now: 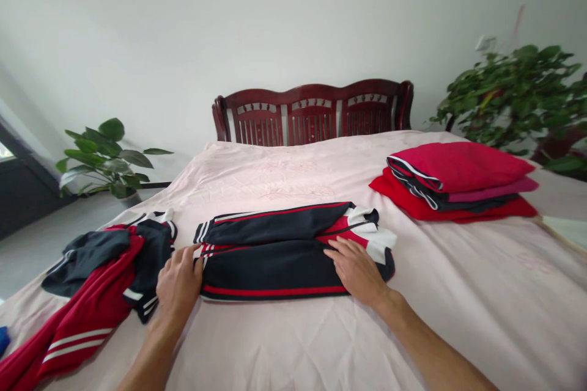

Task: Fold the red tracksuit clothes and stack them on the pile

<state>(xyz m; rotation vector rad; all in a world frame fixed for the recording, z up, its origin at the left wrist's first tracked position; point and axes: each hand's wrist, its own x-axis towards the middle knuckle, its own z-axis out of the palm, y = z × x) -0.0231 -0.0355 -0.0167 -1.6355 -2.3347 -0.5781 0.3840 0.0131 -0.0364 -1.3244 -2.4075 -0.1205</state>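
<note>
A navy, red and white zip jacket (270, 269) lies on the bed with both sleeves folded in lengthwise over its front. Its white collar end points right, and the striped cuffs and hem are at the left. My left hand (178, 281) is at the hem end, its thumb and fingers closed on the fabric edge. Near the collar, my right hand (358, 269) rests on the upper part of the near sleeve with its fingers apart. The fabric under both palms is hidden.
Left of the jacket lies a rumpled heap of red and navy clothes (105, 281). A stack of folded red and dark garments (458, 177) sits at the right on the pink bedsheet (284, 342). Beyond are a wooden headboard (312, 95) and potted plants (107, 159) on both sides.
</note>
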